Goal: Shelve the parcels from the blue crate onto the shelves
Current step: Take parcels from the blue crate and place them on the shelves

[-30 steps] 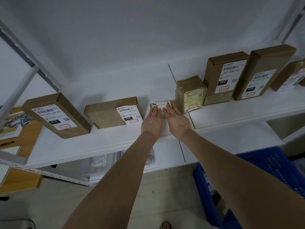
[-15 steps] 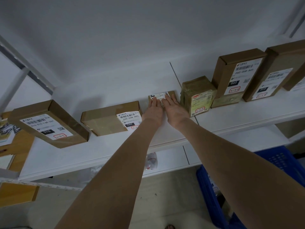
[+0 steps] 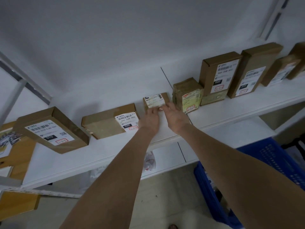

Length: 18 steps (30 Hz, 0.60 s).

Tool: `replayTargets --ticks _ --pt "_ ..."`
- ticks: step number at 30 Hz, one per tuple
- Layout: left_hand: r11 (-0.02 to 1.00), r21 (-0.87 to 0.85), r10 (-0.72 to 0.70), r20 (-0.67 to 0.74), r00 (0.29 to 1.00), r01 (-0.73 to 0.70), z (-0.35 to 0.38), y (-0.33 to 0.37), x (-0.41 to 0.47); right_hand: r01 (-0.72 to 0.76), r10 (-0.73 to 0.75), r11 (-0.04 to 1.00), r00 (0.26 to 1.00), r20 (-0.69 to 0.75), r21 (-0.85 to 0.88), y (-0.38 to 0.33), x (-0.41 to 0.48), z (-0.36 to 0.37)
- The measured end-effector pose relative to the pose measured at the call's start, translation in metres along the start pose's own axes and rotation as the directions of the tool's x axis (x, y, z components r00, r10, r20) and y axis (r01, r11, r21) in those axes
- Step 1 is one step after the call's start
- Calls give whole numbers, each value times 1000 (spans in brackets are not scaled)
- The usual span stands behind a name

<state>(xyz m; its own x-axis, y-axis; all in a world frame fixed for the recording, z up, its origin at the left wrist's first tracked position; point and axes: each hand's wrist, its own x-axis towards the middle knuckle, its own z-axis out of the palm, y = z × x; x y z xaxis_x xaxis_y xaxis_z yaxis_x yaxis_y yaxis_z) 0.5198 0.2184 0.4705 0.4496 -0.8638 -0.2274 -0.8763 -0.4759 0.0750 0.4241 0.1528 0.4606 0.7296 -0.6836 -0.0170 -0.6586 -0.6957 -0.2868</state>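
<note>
Left hand [image 3: 149, 120] and right hand [image 3: 175, 116], fingers straight, are pressing the small parcel [image 3: 155, 100] just ahead, likely squaring its label outward.

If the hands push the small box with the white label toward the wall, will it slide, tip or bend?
The small box lies flat and low on the smooth white shelf, so it will probably slide, not tip. Its crisp cardboard edges suggest it stays stiff. It is small, so likely light.
</note>
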Motion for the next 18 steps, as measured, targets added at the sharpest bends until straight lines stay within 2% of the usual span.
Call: replayTargets --ticks 4,10,13,18 --pt "997 70 40 -85 996 -34 13 14 -24 -11 8 997 999 -37 -72 10 -37 5" --pt "961 101 270 -166 948 -256 43 59 -39 -149 143 980 988 -50 -132 57 -90 12" --pt "940 120 335 -130 933 -321 64 94 -45 -261 265 953 964 8 -155 91 -118 19" --pt "922 47 384 31 923 -385 103 149 -57 -405 430 894 896 111 -194 148 -163 31"
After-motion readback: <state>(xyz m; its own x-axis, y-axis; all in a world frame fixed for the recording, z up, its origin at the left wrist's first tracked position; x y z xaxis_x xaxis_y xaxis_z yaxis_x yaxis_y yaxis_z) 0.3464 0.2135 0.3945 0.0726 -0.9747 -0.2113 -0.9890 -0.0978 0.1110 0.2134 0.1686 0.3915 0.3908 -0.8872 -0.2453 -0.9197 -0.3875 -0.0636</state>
